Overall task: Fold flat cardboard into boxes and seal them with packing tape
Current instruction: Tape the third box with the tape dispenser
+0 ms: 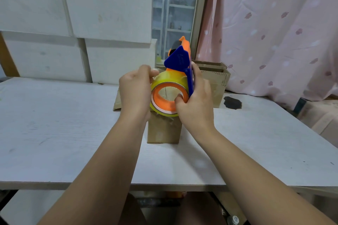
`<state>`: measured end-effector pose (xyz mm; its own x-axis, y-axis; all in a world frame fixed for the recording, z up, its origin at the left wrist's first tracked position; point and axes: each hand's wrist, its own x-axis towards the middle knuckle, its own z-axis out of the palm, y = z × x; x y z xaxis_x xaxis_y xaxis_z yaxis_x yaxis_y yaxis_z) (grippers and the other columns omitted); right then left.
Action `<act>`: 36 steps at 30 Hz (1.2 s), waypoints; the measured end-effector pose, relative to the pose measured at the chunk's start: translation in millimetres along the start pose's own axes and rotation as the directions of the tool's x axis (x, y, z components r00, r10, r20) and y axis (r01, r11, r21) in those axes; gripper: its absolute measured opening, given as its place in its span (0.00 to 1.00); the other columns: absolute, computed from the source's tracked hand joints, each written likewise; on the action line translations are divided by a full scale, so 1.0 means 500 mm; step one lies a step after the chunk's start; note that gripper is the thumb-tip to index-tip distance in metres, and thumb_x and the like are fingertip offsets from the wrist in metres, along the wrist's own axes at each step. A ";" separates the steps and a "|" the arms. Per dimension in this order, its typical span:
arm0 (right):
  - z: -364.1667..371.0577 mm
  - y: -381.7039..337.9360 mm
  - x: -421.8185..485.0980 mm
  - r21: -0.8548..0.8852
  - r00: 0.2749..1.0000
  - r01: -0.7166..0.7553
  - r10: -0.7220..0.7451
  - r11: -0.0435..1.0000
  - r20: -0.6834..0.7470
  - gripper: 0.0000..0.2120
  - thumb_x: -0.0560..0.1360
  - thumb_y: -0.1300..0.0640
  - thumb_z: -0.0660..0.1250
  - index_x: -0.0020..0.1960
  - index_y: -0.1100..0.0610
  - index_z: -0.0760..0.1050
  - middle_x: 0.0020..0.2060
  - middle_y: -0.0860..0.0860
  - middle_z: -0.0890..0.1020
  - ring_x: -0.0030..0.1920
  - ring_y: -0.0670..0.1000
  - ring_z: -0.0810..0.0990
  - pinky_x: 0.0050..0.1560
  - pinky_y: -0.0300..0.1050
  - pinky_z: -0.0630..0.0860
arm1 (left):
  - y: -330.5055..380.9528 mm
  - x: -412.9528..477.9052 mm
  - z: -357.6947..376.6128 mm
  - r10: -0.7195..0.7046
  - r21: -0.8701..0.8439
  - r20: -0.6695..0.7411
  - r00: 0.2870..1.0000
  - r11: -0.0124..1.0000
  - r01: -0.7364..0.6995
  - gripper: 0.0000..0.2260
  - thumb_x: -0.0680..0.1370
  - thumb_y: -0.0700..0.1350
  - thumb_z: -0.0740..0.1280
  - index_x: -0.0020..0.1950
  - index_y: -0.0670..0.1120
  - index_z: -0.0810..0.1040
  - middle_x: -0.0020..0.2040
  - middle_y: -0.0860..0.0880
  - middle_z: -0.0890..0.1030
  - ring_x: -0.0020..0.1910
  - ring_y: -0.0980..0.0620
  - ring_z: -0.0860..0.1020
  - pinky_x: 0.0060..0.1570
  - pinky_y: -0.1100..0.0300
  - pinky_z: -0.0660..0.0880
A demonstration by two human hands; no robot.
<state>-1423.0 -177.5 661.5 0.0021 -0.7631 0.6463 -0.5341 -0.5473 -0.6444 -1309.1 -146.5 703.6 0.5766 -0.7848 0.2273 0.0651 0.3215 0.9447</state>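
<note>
Evidently clasps light, rigid tape dispenser (178,59) with right hand (198,97) at 3 o'clock, pinches slippery tape (165,78) with left hand (136,91).

Tape dispenser (180,58): moulded plastic, blue and orange, smooth with a slight sheen. Tape roll (170,76): clear yellowish film, glossy, seated on a smooth orange plastic hub. Cardboard box (162,133): brown board, matt, with a crinkled shiny strip of tape along its top. Worktop (64,133): white board, matt, faintly grained and scuffed, with one dark blotch (232,103). Panels (109,5) behind: white, matt, smudged. Curtain (274,33): pink cloth, soft, matt, printed.
</note>
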 end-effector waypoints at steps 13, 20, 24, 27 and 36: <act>-0.009 0.009 0.025 0.540 0.913 -0.407 0.348 0.737 0.213 0.17 0.71 0.57 0.72 0.58 0.48 0.74 0.49 0.48 0.81 0.51 0.50 0.80 0.44 0.44 0.78 | -0.052 -0.007 -0.045 -0.118 -0.229 0.108 0.987 0.963 0.140 0.11 0.82 0.43 0.59 0.48 0.43 0.80 0.46 0.45 0.83 0.49 0.49 0.82 0.49 0.56 0.80; -0.016 0.012 0.015 0.596 0.950 -0.311 0.246 0.740 0.190 0.16 0.74 0.58 0.69 0.51 0.38 0.70 0.48 0.43 0.80 0.53 0.49 0.80 0.56 0.53 0.78 | -0.083 -0.035 -0.043 0.021 0.045 0.044 0.999 0.999 -0.023 0.13 0.82 0.47 0.59 0.44 0.53 0.83 0.38 0.55 0.84 0.44 0.56 0.81 0.44 0.60 0.75; -0.025 0.025 0.022 0.509 0.945 -0.318 0.223 0.800 0.239 0.18 0.73 0.56 0.71 0.54 0.38 0.68 0.49 0.40 0.79 0.52 0.46 0.79 0.52 0.50 0.79 | -0.076 -0.043 -0.046 -0.085 -0.050 0.102 0.991 0.995 0.090 0.12 0.82 0.45 0.59 0.47 0.50 0.82 0.44 0.53 0.85 0.47 0.57 0.82 0.52 0.59 0.76; -0.031 0.028 0.027 0.442 0.927 -0.342 0.220 0.829 0.304 0.19 0.71 0.58 0.73 0.52 0.41 0.68 0.49 0.42 0.79 0.50 0.46 0.79 0.46 0.44 0.80 | -0.080 -0.048 -0.050 -0.165 -0.146 0.100 0.981 0.973 0.178 0.12 0.82 0.45 0.58 0.50 0.47 0.82 0.46 0.52 0.84 0.51 0.57 0.81 0.56 0.60 0.75; -0.021 0.009 0.000 0.484 0.968 -0.239 0.169 0.842 0.184 0.16 0.76 0.59 0.67 0.47 0.37 0.69 0.42 0.34 0.77 0.45 0.38 0.77 0.48 0.43 0.77 | -0.092 -0.077 -0.061 -0.274 -0.166 0.097 0.957 0.944 0.287 0.13 0.82 0.50 0.59 0.42 0.53 0.81 0.37 0.59 0.83 0.35 0.66 0.80 0.52 0.47 0.73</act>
<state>-1434.5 -176.3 662.6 0.0671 -0.8946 0.4417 -0.0405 -0.4448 -0.8947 -1309.6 -114.8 644.4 0.4549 -0.8903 -0.0183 0.3618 0.1660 0.9174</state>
